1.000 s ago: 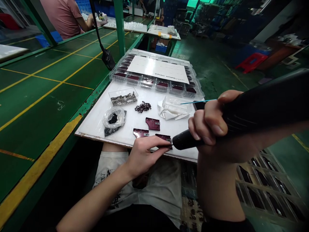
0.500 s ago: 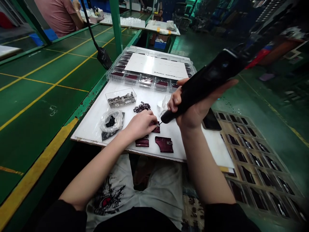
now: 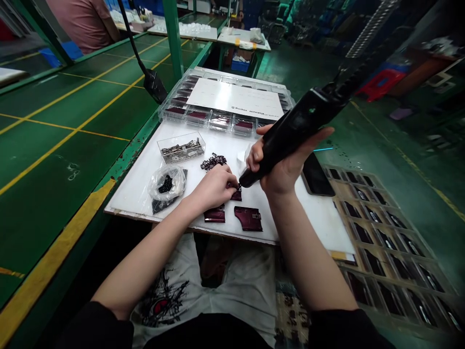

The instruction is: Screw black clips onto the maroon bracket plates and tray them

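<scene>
My right hand (image 3: 281, 174) is wrapped round a black electric screwdriver (image 3: 290, 131), tilted with its nose down to the left. The tip meets a small dark red panel (image 3: 237, 195) on the white work surface. With fingers closed on that panel's upper left side, my left hand (image 3: 213, 188) covers much of it. Two more dark red panels lie closer to me: one (image 3: 215, 214) partly under my left wrist, the other (image 3: 249, 219) to the right with a small metal plate on it. Beyond my left hand is a heap of small dark clips (image 3: 213, 161).
A clear box (image 3: 181, 148) of metal pieces and an open plastic bag (image 3: 167, 182) with black bits sit on the left. Behind stands a compartment tray (image 3: 221, 120) under a white sheet (image 3: 234, 98). A phone (image 3: 317, 175) and another parts tray (image 3: 378, 218) are at right.
The screwdriver and my right hand have moved left and slightly down, its nose now closer over the panel. My left hand stays on the panel.
</scene>
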